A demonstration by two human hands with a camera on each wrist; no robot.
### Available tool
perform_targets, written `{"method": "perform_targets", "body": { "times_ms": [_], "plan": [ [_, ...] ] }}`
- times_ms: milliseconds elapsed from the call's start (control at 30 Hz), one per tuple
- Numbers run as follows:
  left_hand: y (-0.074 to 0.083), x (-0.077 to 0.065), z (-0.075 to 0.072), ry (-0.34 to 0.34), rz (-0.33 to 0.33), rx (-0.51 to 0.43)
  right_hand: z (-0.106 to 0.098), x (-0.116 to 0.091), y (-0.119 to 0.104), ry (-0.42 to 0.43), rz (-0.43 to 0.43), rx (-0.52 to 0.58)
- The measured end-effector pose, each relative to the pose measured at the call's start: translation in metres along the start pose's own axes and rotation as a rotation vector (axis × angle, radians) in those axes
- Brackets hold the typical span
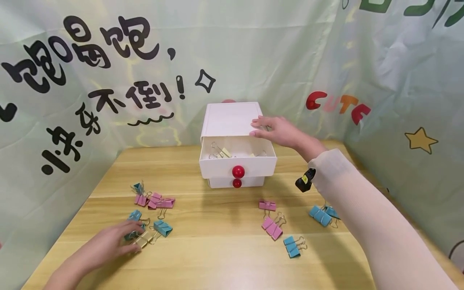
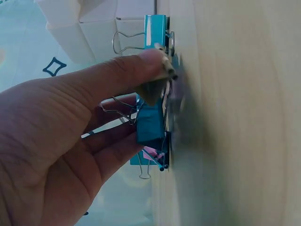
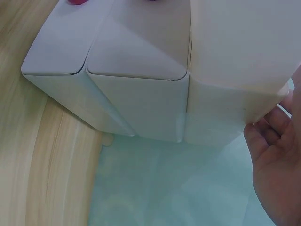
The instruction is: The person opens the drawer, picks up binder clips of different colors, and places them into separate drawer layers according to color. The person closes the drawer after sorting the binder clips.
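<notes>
My left hand (image 1: 112, 241) is low over a group of binder clips at the left of the table. Its thumb and fingers pinch a yellow binder clip (image 1: 143, 239). In the left wrist view, a blue binder clip (image 2: 150, 123) lies against the fingers, just beyond the yellow one. My right hand (image 1: 277, 131) rests on the top right edge of a white drawer box (image 1: 230, 119), fingers extended. The upper drawer (image 1: 217, 168) is pulled out, with yellow binder clips (image 1: 224, 153) inside. Beneath it, the lower drawer (image 1: 217, 183) protrudes less.
Pink clips (image 1: 161, 202) and a blue clip (image 1: 163, 228) lie around the left hand. Right of centre are pink clips (image 1: 272, 228) and blue clips (image 1: 292, 247); more blue clips (image 1: 320, 216) lie near the right sleeve. A printed curtain (image 1: 282, 52) hangs behind the table.
</notes>
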State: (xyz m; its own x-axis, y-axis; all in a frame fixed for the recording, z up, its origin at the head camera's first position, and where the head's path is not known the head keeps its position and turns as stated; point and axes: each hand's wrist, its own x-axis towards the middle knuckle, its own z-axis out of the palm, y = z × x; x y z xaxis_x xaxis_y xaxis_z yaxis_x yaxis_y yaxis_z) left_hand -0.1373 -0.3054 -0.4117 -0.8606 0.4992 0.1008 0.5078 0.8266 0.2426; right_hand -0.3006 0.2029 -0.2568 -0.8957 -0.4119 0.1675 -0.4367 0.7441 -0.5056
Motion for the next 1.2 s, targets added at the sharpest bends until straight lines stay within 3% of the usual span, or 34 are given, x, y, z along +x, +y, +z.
{"method": "perform_targets", "body": {
  "times_ms": [200, 467, 600, 833, 1067, 1200],
  "plan": [
    [0.002, 0.008, -0.004, 0.015, -0.042, -0.021, -0.001, -0.002, 0.000, 0.007, 0.000, 0.002],
    [-0.002, 0.008, -0.005, -0.036, 0.077, -0.003, -0.002, -0.001, 0.000, 0.005, 0.002, 0.001],
    [-0.003, 0.008, -0.006, -0.066, 0.092, -0.001, -0.001, -0.001, 0.000, 0.004, 0.006, 0.007],
    [0.006, 0.009, -0.003, 0.058, 0.160, 0.103, 0.000, 0.000, -0.001, -0.005, 0.020, 0.011],
    [0.012, 0.011, -0.002, 0.052, 0.125, 0.127, 0.001, 0.000, 0.001, -0.005, 0.023, 0.014],
    [0.013, 0.013, 0.001, 0.109, 0.210, 0.126, 0.002, 0.000, 0.001, -0.007, 0.018, 0.019]
  ]
}}
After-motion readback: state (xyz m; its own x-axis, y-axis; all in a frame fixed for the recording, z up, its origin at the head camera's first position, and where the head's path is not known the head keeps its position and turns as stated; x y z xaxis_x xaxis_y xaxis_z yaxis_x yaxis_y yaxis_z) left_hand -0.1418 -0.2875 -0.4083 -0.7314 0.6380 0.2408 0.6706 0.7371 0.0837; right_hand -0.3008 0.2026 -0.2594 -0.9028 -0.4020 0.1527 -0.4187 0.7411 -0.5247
